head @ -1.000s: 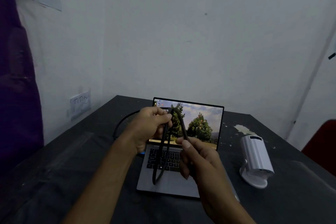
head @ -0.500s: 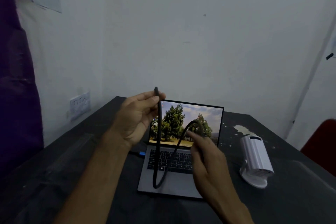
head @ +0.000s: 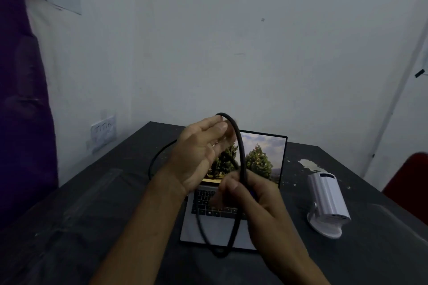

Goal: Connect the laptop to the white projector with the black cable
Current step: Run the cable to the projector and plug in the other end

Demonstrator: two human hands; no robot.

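just above the laptop [head: 217,231], right fingers [head: 232,186] pinch the black cable [head: 240,152], left fingers [head: 213,126] spread; white projector [head: 328,199] well apart.

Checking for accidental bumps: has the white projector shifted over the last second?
No. The white projector sits at the same gap to the right of the laptop, tilted as before.

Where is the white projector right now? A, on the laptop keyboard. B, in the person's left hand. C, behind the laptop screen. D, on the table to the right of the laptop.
D: the white projector sits on the dark table to the right of the open laptop, untouched, while the right hand has its grip on the black cable.
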